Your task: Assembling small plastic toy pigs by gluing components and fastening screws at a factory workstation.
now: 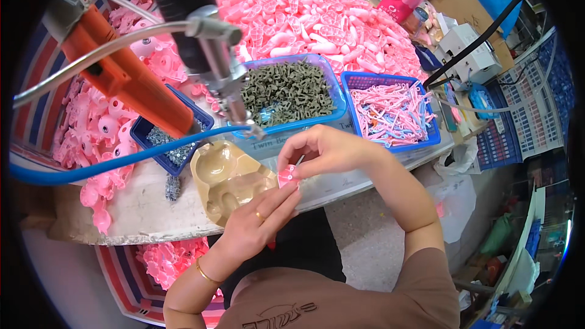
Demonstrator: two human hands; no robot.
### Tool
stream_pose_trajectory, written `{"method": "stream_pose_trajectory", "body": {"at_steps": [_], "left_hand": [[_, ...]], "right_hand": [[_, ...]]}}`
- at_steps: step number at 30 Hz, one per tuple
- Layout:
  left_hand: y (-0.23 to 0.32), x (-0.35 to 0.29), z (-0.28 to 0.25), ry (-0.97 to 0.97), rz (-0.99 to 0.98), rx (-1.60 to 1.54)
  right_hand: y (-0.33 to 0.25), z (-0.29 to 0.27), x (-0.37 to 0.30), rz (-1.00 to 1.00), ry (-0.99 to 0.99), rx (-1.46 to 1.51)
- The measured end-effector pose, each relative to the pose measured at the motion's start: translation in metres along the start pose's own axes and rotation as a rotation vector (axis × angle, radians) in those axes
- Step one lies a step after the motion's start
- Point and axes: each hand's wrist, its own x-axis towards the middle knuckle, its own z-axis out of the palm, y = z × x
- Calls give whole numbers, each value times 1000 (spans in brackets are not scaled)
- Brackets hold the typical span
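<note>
A small pink plastic part [286, 176] with little holes is held between my two hands, over the table's front edge. My left hand [259, 218] grips it from below with the fingers pressed together; the thumb is hidden. My right hand [326, 153] pinches at the part's upper side with thumb and forefinger. A thin grey pin [300, 160] sticks out between those fingertips; its lower end is hidden. Beside my left hand lies a tan moulded fixture [210, 198] with rounded hollows. Above it hangs a black and silver power screwdriver [213, 42].
Behind my hands stand a blue bin of dark green clips [292, 91] and a blue basket of pink and blue sticks [390, 113]. A small bin of screws [173, 146] sits left. An orange tool [125, 73] and blue hose [122, 161] cross overhead. Pink parts [292, 21] cover the back.
</note>
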Motion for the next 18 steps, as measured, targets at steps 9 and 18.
{"method": "stream_pose_trajectory", "body": {"at_steps": [9, 18], "left_hand": [[5, -36, -19, 69, -248, -11], [12, -66, -39, 172, -525, -6]], "right_hand": [[38, -179, 79, -171, 1054, -834], [45, -223, 143, 0, 1171, -1094]]}}
